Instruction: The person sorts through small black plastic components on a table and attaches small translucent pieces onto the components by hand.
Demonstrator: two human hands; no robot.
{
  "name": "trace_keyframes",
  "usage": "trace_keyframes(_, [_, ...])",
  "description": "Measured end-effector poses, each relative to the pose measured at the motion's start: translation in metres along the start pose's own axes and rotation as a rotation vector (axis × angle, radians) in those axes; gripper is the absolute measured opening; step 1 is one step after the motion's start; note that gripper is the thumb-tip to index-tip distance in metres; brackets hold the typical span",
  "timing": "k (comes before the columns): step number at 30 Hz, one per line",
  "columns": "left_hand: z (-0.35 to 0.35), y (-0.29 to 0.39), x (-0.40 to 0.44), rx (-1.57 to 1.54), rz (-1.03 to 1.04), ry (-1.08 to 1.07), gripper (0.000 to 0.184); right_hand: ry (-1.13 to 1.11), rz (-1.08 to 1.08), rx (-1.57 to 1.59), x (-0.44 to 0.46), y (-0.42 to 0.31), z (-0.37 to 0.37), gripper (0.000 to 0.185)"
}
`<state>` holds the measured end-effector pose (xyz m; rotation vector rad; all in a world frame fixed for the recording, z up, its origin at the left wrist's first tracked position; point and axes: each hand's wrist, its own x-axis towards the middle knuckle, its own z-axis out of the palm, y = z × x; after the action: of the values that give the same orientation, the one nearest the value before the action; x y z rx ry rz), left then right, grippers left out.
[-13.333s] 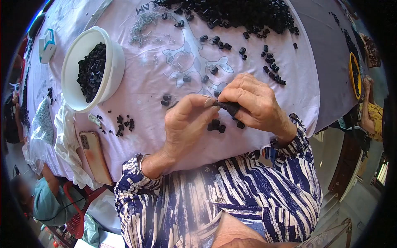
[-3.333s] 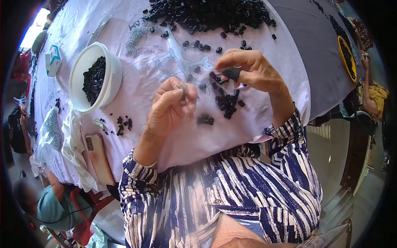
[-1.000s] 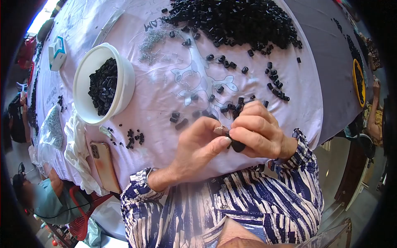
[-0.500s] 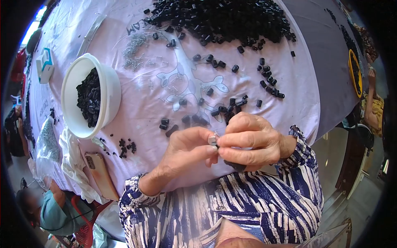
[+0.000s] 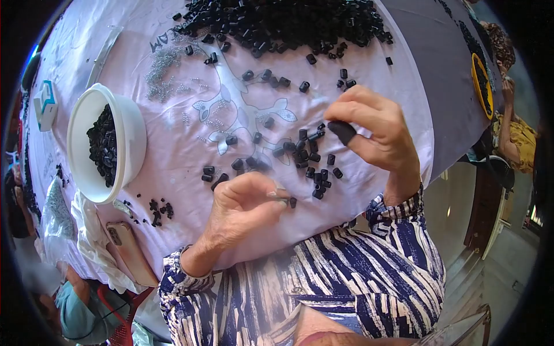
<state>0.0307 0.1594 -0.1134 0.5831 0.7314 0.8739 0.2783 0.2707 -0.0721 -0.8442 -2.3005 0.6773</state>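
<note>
My left hand (image 5: 245, 207) is pinched at the table's near edge. Between its thumb and fingertips is a small black piece (image 5: 292, 202), with something thin and shiny beside it. To the right, my right hand (image 5: 378, 130) is raised over the cloth, its thumb in a black cover (image 5: 342, 132). Its thumb and index tips come close together, and whatever lies between them is hidden. Loose black cylindrical pieces (image 5: 303, 154) lie on the cloth between and beyond the hands.
A large heap of black pieces (image 5: 277, 26) covers the far side. Small shiny metal bits (image 5: 164, 69) are scattered left of it. A white bowl (image 5: 134, 138) of black parts stands left, near a phone (image 5: 131, 254). Other people sit at both sides.
My hands have separated. The right hand has moved up and to the right, away from the left, which keeps its pinch. More loose black pieces now show where the right hand was.
</note>
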Motion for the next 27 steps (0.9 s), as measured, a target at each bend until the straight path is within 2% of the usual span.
trace_keyframes(5, [0.004,0.004,0.0,-0.064,-0.023,0.051,0.021,-0.183,0.098,-0.212,-0.004,0.012,0.006,0.035])
trace_keyframes(8, [0.002,0.004,0.002,-0.053,0.005,0.062,0.018,-0.223,0.1,-0.24,-0.006,0.018,0.011,0.033])
trace_keyframes(14, [0.005,-0.001,0.005,0.017,0.057,0.168,0.014,-0.133,0.062,-0.33,-0.003,0.018,0.022,0.032])
trace_keyframes(17, [0.005,-0.005,0.007,0.069,0.08,0.174,0.014,0.031,0.048,-0.346,-0.002,0.021,0.034,0.029])
trace_keyframes(20, [0.003,-0.008,0.008,0.056,0.077,0.159,0.014,0.137,-0.099,-0.256,0.0,0.02,0.045,0.036])
trace_keyframes(21, [0.006,-0.006,0.008,0.052,0.066,0.171,0.015,0.094,-0.115,-0.187,0.0,0.012,0.044,0.042])
trace_keyframes(25, [0.003,-0.007,0.011,0.074,0.098,0.131,0.017,0.075,-0.212,-0.234,0.008,0.0,0.066,0.044])
trace_keyframes(27, [0.004,-0.006,0.011,0.117,0.091,0.134,0.017,-0.032,-0.249,-0.25,0.008,0.001,0.064,0.043])
